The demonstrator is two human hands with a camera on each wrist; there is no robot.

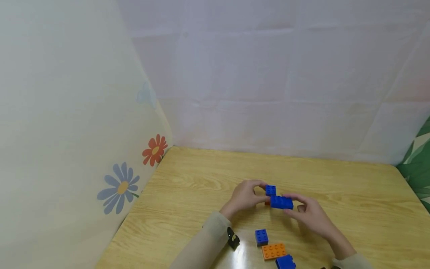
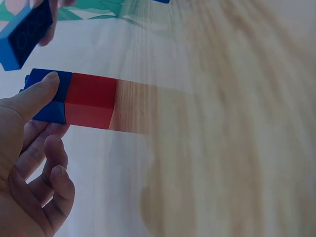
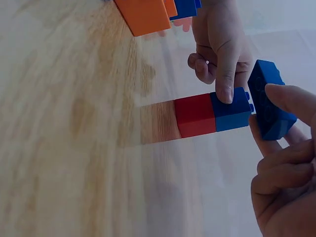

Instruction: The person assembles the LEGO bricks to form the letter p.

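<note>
My left hand [image 1: 244, 196] pinches a square blue toy brick [image 1: 270, 190] between thumb and fingers. That brick sits on a red brick [image 2: 91, 100], which stands on the table. In the right wrist view the left thumb presses the side of the square blue brick [image 3: 231, 109]. My right hand [image 1: 312, 216] holds a longer blue brick [image 1: 281, 202] by one end, thumb on one side and fingers on the other. This longer brick [image 3: 269, 101] is tilted, close over the studs of the square one; I cannot tell whether they touch.
Nearer me on the wooden table [image 1: 201, 175] lie another square blue brick [image 1: 261, 237], an orange brick [image 1: 273, 251] and a blue brick [image 1: 286, 262] at the frame's bottom edge. A pale wall [image 1: 235, 74] stands behind, with a flower-printed one [image 1: 67, 112] at left.
</note>
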